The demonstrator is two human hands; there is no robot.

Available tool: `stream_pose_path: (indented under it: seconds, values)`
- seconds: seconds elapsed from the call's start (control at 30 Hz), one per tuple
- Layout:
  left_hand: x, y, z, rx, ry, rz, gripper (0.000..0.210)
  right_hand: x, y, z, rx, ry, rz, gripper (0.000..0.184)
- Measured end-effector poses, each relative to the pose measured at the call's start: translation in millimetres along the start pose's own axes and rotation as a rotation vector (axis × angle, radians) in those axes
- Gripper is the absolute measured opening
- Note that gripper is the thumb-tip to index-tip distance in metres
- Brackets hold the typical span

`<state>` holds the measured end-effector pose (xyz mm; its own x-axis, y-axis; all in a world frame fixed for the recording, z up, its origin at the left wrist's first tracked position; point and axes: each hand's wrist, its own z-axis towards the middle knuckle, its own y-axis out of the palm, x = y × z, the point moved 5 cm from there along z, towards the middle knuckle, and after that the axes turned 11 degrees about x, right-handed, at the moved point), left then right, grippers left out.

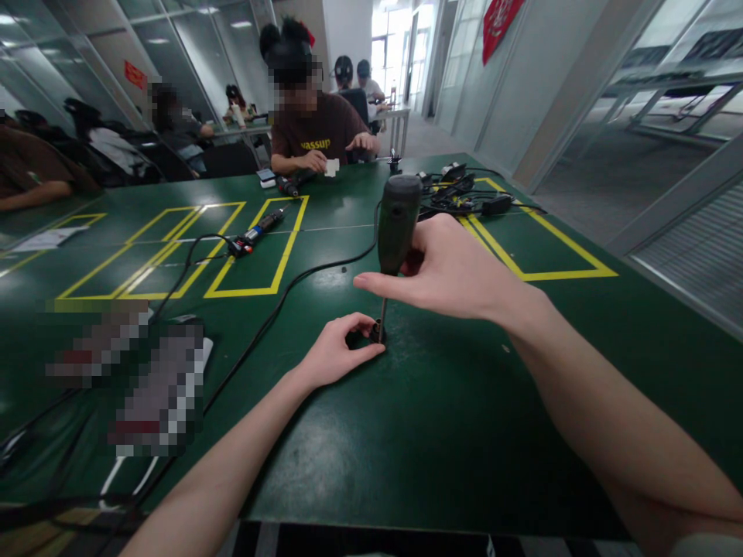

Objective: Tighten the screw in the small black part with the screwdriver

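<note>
My right hand [444,267] is closed on a screwdriver [399,220] with a thick dark handle, held nearly upright. Its thin metal shaft points down into a small round black part [378,331] standing on the green table. Thumb and fingers of my left hand [340,348] are closed around that part, steadying it against the tabletop. The far side of the part is hidden by my fingers, and its kind cannot be made out. Where the screwdriver's tip ends inside it is too small to tell.
A black cable [307,271] runs across the green table [453,433] left of my hands. An electric screwdriver [261,230] lies further off, inside yellow tape outlines. Tangled black cables [458,193] lie at back right. Opposite, a person [316,124] holds a small white piece.
</note>
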<state>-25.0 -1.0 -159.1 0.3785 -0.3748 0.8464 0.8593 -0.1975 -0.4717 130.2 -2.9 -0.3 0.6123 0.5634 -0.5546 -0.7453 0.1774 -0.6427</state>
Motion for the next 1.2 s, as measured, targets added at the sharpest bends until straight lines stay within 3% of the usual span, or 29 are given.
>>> stream_pose_path:
  seconds: [0.13,0.33,0.5,0.93,1.2]
  values:
    - [0.4,-0.4,0.2,-0.002,-0.01,-0.003,0.024,0.4,0.3,0.2,0.002,0.006,0.011,0.041]
    - [0.4,-0.1,0.3,-0.005,-0.024,-0.005,0.024,-1.0,-0.1,0.4,0.001,-0.01,-0.001,0.048]
    - [-0.4,0.5,0.3,-0.005,-0.022,0.01,0.024,-2.7,-0.1,0.6,-0.008,-0.025,0.023,0.037]
    - [2.3,0.3,-0.1,-0.003,-0.014,0.005,0.023,-2.2,2.1,1.1,0.001,-0.056,0.011,0.049]
    - [2.3,-1.1,0.1,0.004,-0.014,0.018,0.023,-3.5,2.2,0.9,-0.004,-0.042,0.012,0.041]
